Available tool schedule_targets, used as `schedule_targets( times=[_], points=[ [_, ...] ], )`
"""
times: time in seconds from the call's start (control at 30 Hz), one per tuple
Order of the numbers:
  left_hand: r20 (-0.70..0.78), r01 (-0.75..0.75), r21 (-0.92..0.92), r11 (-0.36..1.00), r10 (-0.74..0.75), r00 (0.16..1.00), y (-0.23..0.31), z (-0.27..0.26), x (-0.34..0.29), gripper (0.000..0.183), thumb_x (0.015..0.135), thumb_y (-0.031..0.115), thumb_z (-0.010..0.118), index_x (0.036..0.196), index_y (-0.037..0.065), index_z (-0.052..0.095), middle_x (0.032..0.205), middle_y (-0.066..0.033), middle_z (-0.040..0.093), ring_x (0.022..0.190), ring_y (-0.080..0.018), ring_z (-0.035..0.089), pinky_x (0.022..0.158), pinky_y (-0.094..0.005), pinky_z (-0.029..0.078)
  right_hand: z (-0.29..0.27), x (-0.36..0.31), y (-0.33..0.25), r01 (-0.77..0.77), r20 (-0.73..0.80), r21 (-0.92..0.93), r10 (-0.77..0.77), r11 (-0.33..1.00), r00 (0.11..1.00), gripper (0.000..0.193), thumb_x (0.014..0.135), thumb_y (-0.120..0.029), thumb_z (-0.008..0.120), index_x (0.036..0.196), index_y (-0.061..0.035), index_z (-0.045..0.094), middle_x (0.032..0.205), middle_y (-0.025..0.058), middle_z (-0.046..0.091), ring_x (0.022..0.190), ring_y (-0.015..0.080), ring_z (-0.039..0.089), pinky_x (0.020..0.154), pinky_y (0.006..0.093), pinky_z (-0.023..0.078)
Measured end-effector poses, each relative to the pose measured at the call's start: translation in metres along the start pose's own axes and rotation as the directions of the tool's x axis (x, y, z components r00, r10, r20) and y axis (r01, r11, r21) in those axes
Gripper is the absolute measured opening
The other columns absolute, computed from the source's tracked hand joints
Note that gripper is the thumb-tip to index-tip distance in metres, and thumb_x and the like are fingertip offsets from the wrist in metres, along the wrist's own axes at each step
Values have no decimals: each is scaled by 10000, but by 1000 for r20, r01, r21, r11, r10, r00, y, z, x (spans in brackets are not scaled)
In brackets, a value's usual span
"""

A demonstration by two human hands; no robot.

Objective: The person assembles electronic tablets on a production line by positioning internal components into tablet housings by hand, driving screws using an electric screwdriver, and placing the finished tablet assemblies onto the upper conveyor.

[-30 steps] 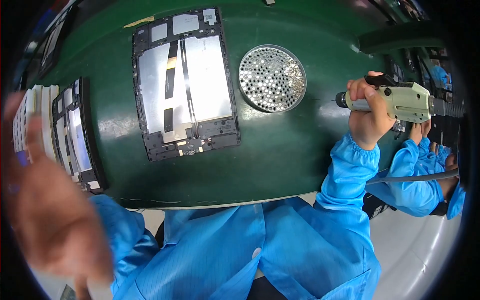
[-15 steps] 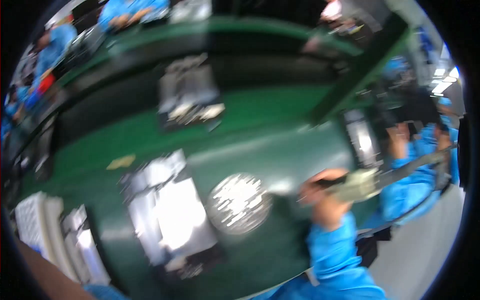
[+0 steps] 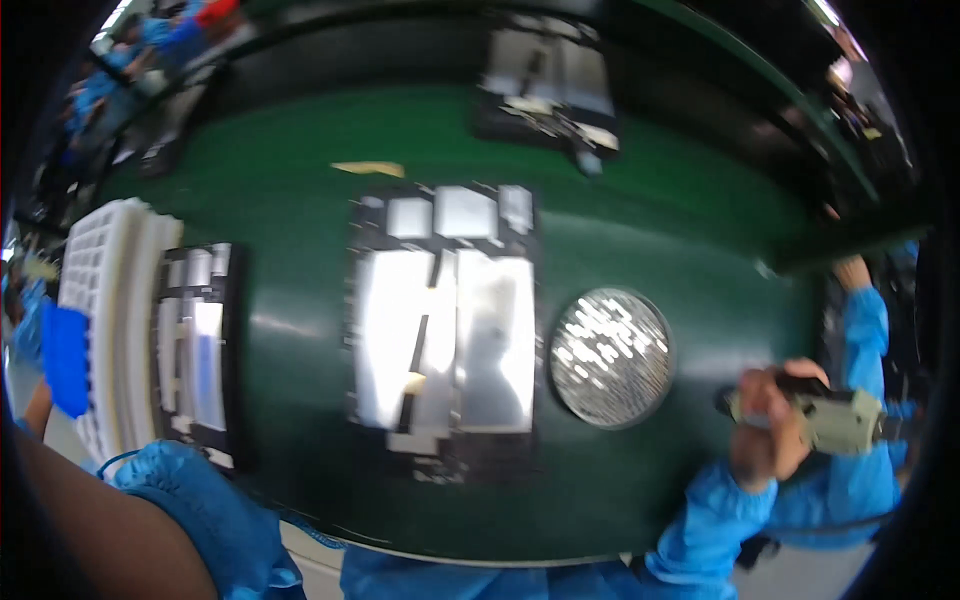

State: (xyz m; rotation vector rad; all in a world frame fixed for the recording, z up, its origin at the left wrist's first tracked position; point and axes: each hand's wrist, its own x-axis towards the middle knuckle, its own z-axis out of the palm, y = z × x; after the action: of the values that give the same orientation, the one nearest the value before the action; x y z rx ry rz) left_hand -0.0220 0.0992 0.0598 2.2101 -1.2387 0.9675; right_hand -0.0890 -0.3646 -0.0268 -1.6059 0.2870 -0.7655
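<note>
Left hand gone from view; a second ago it hung blurred at the left. Only a bare left forearm now crosses the lower left corner, so cannot tell what that hand grips. Right hand wrapped round a pale green power screwdriver at the right of the green bench, nose pointing left. Next leftward, apart from it: round dish of shiny bits, blurred. Mid-bench, near the dish: flat black-framed device with silver panels. Far left: white trays, blue piece against them, second framed device just beside.
</note>
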Motion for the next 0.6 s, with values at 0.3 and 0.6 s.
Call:
schedule_targets(
  times=[0.3,0.6],
  points=[
    [102,87,-245,966,-64,993,10,32,25,451,876,303,555,1257,65,511,1319,-285,456,1197,-436,483,981,-525,412,17,11,-26,106,214,123,-131,987,968,404,834,-129,586,1183,40,473,733,60,492,723,180,486,805,427,408],
    [622,53,-247,968,116,774,68,123,-3,308,820,182,620,1120,113,630,1223,-181,555,1183,-371,510,964,-485,415,24,29,-24,-38,120,211,13,977,993,380,826,-140,644,1143,-4,485,746,112,578,702,218,578,750,404,480]
  ],
)
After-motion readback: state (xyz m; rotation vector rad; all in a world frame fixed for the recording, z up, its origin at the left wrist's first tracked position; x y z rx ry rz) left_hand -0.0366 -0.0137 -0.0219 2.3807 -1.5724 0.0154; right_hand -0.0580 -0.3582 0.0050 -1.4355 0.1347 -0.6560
